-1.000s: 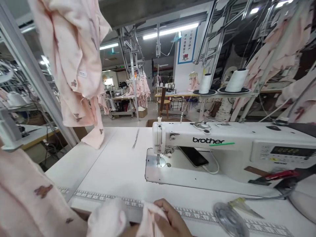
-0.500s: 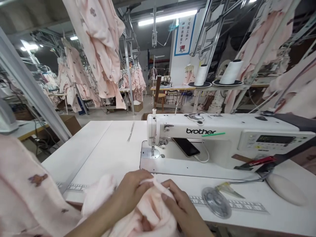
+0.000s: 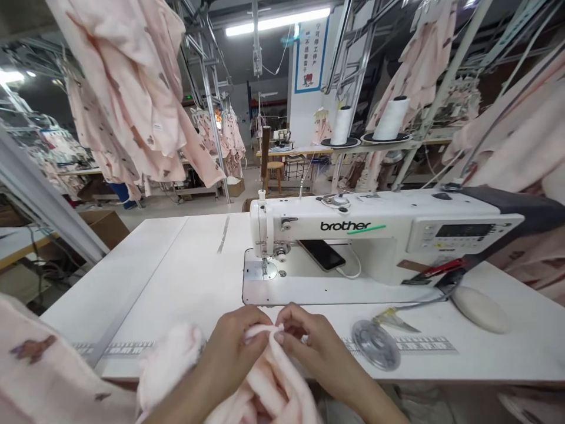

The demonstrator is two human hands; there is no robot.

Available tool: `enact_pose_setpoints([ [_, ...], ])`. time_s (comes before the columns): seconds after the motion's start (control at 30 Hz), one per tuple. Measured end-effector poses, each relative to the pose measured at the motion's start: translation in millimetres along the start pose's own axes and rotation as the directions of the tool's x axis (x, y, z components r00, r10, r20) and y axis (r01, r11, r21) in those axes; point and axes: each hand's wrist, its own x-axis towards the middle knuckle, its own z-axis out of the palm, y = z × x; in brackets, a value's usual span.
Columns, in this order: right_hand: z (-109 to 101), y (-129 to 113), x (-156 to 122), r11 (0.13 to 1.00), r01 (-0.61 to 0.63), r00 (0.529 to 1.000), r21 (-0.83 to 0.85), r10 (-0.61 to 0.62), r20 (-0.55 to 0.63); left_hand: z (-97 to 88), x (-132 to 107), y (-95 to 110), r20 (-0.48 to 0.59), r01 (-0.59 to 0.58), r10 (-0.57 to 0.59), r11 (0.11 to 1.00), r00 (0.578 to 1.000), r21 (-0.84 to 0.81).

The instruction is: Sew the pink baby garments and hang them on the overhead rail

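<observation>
A pale pink fleecy garment (image 3: 276, 383) is bunched at the table's front edge, partly hanging below it. My left hand (image 3: 236, 347) pinches its folded edge between thumb and fingers. Close beside it, my right hand (image 3: 309, 341) grips the same edge, with the fingertips of both hands nearly meeting. Just beyond my hands stands a white sewing machine (image 3: 384, 224); its needle and presser foot (image 3: 265, 268) have no cloth under them. The lower part of the garment is out of view.
A phone (image 3: 324, 254) on a cable lies under the machine arm. Right of my hands are a clear round disc (image 3: 376, 344), small yellow-handled snips (image 3: 395, 320), red-handled scissors (image 3: 441, 270) and a pale oval pad (image 3: 480, 309). A printed pink garment (image 3: 44, 359) drapes at left; others hang behind.
My right hand has moved in toward my left, and its fingertips now pinch the fabric edge near the left fingertips. The camera view has shifted, moving the machine leftward in the picture.
</observation>
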Motion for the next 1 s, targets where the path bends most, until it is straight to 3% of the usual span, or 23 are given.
enact_pose_setpoints([
  [0.13, -15, -1, 7, 0.995, 0.026, 0.993, -0.100, -0.014, 0.121, -6.1, 0, 1, 0.146, -0.145, 0.126, 0.981, 0.981, 0.126],
  [0.23, -20, 2, 22, 0.979, -0.107, 0.962, 0.175, 0.058, 0.265, -11.0, 0, -2, 0.159, -0.250, 0.229, 0.959, 0.960, 0.133],
  [0.33, -10, 12, 38, 0.840, -0.325, 0.878, 0.434, 0.099, 0.468, -13.4, -1, -10, 0.095, -0.289, 0.279, 0.951, 0.955, 0.111],
  [0.43, 10, 24, 44, 0.711, -0.450, 0.838, 0.541, 0.126, 0.532, -12.1, -3, -17, 0.070, -0.314, 0.311, 0.948, 0.948, 0.045],
  [0.53, 23, 31, 43, 0.638, -0.465, 0.855, 0.614, 0.143, 0.499, -9.3, -3, -21, 0.038, -0.289, 0.292, 0.954, 0.956, -0.076],
  [0.6, 23, 29, 40, 0.634, -0.441, 0.875, 0.636, 0.144, 0.463, -8.2, -3, -22, -0.003, -0.235, 0.237, 0.965, 0.972, -0.118],
  [0.67, 19, 23, 34, 0.692, -0.342, 0.929, 0.636, 0.146, 0.341, -7.1, -2, -22, -0.051, -0.182, 0.178, 0.979, 0.983, -0.092],
  [0.73, 16, 14, 25, 0.817, -0.170, 0.985, 0.551, 0.122, 0.122, -4.9, -1, -22, -0.120, -0.137, 0.135, 0.990, 0.984, -0.015],
  [0.83, 20, 1, 10, 0.965, -0.046, 0.989, 0.260, 0.081, -0.124, -0.3, 1, -21, -0.208, -0.088, 0.104, 0.992, 0.973, 0.085],
  [0.9, 25, -4, 4, 0.986, -0.061, 0.982, 0.155, 0.088, -0.169, -0.2, 4, -17, -0.211, -0.071, 0.089, 0.993, 0.973, 0.091],
  [1.0, 25, -4, 7, 0.971, -0.019, 0.990, 0.238, 0.052, -0.133, -9.6, 10, -7, -0.129, -0.051, 0.047, 0.998, 0.991, -0.027],
])
